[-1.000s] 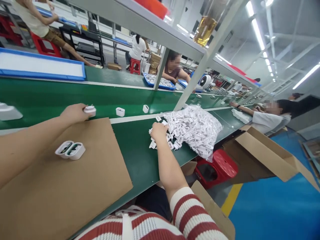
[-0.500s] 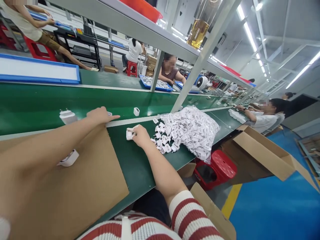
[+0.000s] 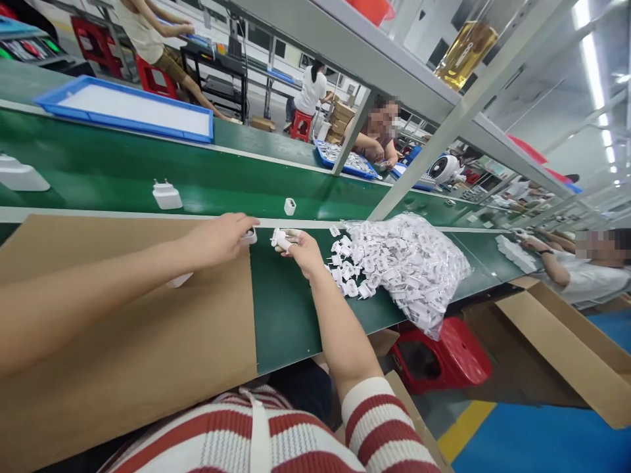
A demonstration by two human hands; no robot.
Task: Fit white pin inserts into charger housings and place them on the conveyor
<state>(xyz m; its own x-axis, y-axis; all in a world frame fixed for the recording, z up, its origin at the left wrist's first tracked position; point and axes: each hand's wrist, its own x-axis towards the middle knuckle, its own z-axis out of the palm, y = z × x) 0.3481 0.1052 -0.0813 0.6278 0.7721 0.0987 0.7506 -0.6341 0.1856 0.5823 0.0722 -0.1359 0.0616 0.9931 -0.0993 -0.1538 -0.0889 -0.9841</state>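
Note:
My left hand (image 3: 219, 242) reaches over the cardboard sheet, its fingers closed on a white charger housing (image 3: 250, 236) whose dark open end shows. Just to the right, my right hand (image 3: 304, 253) pinches a small white plug piece (image 3: 280, 239), pointing left toward the housing; a gap separates the two. Beside my right hand, loose white plug pieces (image 3: 351, 269) spill from a clear plastic bag (image 3: 419, 263) full of them. Another white housing (image 3: 290, 206) stands on the green belt beyond, and a white charger with pins (image 3: 166, 195) lies farther left. Under my left forearm, a white piece (image 3: 180, 280) is partly hidden.
The brown cardboard sheet (image 3: 197, 328) covers the near left bench. A blue-rimmed tray (image 3: 138, 112) lies across the belt (image 3: 236, 184). A slanted metal post (image 3: 424, 157) rises behind the bag. A red stool (image 3: 444, 355) and an open carton (image 3: 557, 341) stand right; co-workers sit nearby.
The view has swung left. My left hand has come closer to my right with the housing more visible. The piece in my right hand has turned, and its plug end now faces left.

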